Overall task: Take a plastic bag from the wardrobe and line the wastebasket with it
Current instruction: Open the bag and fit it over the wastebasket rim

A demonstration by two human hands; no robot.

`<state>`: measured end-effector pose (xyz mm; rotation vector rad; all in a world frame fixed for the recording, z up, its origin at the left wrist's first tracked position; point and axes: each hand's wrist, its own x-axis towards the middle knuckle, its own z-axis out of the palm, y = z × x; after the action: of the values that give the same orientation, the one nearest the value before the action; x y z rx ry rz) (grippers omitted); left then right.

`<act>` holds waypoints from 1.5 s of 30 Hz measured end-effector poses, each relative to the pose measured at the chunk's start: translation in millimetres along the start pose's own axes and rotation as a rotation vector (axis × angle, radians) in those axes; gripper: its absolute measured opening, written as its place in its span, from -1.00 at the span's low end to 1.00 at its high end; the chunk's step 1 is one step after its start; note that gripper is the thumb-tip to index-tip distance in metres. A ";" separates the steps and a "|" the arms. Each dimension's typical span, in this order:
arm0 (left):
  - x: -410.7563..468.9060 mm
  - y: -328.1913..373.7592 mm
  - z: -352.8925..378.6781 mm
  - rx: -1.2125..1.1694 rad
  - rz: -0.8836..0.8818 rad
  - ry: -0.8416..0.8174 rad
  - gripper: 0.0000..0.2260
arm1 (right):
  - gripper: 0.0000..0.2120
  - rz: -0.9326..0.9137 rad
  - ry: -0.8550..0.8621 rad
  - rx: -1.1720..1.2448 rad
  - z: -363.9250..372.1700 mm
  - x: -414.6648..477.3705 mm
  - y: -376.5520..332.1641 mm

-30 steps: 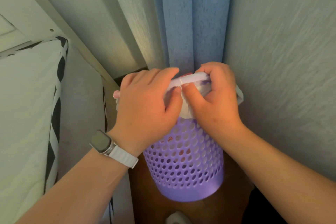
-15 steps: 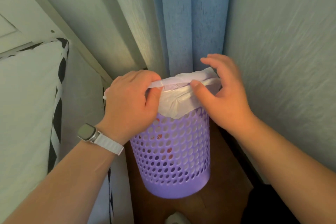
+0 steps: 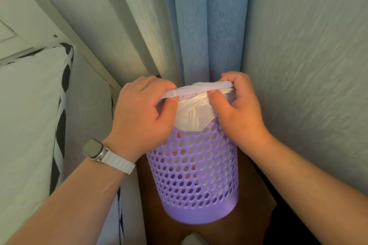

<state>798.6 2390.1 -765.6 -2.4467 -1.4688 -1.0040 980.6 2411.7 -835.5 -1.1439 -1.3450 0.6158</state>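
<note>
A purple perforated wastebasket [image 3: 196, 181] stands on the brown floor in a narrow gap. A white plastic bag [image 3: 194, 116] is folded over its near rim and hangs a little way down the outside; more of it shows through the holes. My left hand [image 3: 141, 113], with a white-strapped watch on the wrist, grips the bag's edge at the left of the rim. My right hand [image 3: 240, 105] grips the bag's edge at the right of the rim. The basket's opening is hidden behind the hands and the bag.
A bed with a white cover and black-and-white trim [image 3: 59, 125] stands close on the left. A blue curtain [image 3: 205, 26] hangs right behind the basket, and a textured wall [image 3: 308, 65] runs along the right. Brown floor [image 3: 155, 215] shows around the basket's foot.
My hands have moved apart along the rim. The right hand, open over the bag half a second ago, has now closed on its edge at the right side.
</note>
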 end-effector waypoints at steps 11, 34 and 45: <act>-5.1 21.6 16.7 0.153 -0.077 0.015 -0.88 | -0.78 -0.040 0.014 -0.134 10.4 -11.5 -12.9; -3.4 18.7 9.4 0.148 0.002 0.011 -0.74 | -0.77 -0.041 0.073 -0.045 6.4 -7.1 -4.2; -4.3 9.9 15.0 0.129 -0.094 -0.009 -0.88 | -0.73 -0.087 -0.017 -0.125 9.4 -11.8 -16.2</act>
<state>812.6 2387.9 -777.5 -2.3161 -1.6114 -0.8850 965.3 2397.8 -827.5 -1.1757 -1.4568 0.4846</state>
